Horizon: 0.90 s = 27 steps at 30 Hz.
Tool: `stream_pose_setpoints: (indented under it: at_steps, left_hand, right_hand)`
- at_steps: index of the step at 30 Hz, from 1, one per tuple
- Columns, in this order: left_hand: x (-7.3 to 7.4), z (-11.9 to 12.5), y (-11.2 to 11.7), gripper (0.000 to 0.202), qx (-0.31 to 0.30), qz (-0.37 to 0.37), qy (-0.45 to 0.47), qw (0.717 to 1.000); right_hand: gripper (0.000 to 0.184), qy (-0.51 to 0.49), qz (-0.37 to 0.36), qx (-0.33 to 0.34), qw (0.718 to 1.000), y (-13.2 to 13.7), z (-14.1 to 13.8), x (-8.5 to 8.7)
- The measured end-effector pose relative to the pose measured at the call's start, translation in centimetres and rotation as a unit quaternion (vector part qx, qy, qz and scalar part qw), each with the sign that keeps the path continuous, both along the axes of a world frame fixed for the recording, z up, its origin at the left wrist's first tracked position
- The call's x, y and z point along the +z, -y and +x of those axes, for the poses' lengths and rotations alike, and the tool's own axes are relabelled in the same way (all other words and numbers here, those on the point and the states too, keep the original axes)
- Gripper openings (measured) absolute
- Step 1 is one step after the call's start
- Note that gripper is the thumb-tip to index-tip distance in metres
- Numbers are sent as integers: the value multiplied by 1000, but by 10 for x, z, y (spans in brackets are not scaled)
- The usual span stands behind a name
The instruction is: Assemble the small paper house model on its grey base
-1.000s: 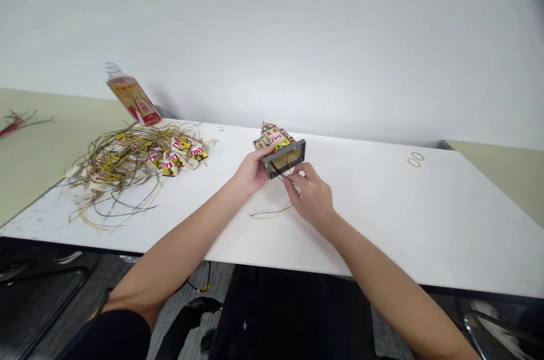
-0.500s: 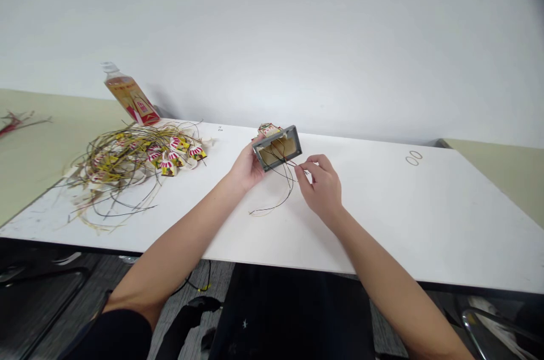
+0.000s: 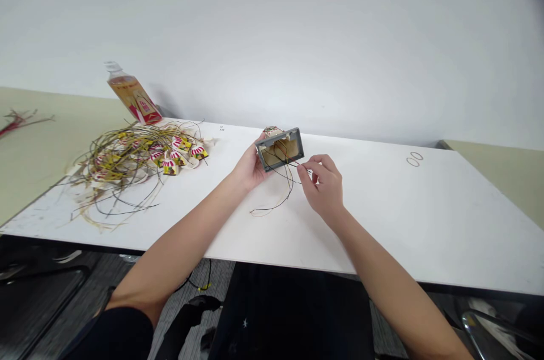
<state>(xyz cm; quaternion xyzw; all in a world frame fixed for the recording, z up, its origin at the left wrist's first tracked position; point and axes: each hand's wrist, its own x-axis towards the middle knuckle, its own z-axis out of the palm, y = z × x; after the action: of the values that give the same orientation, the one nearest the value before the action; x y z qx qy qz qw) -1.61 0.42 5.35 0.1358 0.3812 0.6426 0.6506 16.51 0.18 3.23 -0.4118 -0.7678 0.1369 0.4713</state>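
A: Where was the little house just then?

B: Held up off the table, towards its far edge. The person's left hand was closed round its left end, tipping it so the grey-framed, hollow underside faced the camera.

A: And the right hand?

B: Just beside it, thumb and forefinger pinched together on the thin wires that came out of the base. Their loose ends curled down onto the white top.

A: How did it look to handle?

B: Light, by my judgement, and rather delicate — thin painted board on a stiff frame. The frame seemed the safe place to grip; the roof pieces looked as if they could snap. The wires looked fine and springy, apt to kink or pull loose if tugged, so a hold close to the base seemed wiser.

A: Anything else about?

B: A tangled heap of similar ornaments with long wires lay well to the left, with a bottle behind it — and two small rings lay far to the right.
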Motion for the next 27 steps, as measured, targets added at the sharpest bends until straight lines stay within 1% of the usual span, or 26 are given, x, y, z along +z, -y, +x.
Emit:
stream_pose_setpoints:
  at_steps: [3, 8, 11, 15, 17, 18, 20, 23, 25, 27]
  left_hand:
    - [1, 1, 0, 32, 4, -5, -5, 1000]
    - [2, 3, 1, 31, 17, -11, -34, 999]
    - [2, 3, 1, 31, 19, -13, -34, 999]
    - [1, 1, 0, 31, 18, -17, -34, 999]
    - [1, 1, 0, 33, 9, -7, -38, 999]
    - [1, 1, 0, 34, 2, 1, -40, 999]
    - [1, 1, 1, 37, -14, 16, -49, 999]
    - [1, 2, 3, 39, -31, 34, -68, 997]
    - [1, 2, 4, 38, -32, 41, -75, 996]
    - [0, 3, 4, 36, -27, 38, -77, 996]
  right_hand:
    - [30, -5, 5, 4, 1000, -1, 0, -1]
    - [28, -22, -8, 16, 1000, -2, 1, -1]
    - [26, -36, -9, 24, 999, -2, 0, -2]
    - [26, -46, -10, 35, 998, -3, 0, -3]
    - [25, -51, -6, 46, 998, -4, 1, -3]
    - [24, -55, -2, 59, 997, -4, 1, -3]
    - [22, -54, 12, 109, 992, -4, 2, -3]
    - [21, -7, 45, 191, 980, -2, 3, -3]
    - [20, 37, 68, 216, 973, 1, 3, -3]
    - [21, 57, 80, 225, 969, 2, 2, -4]
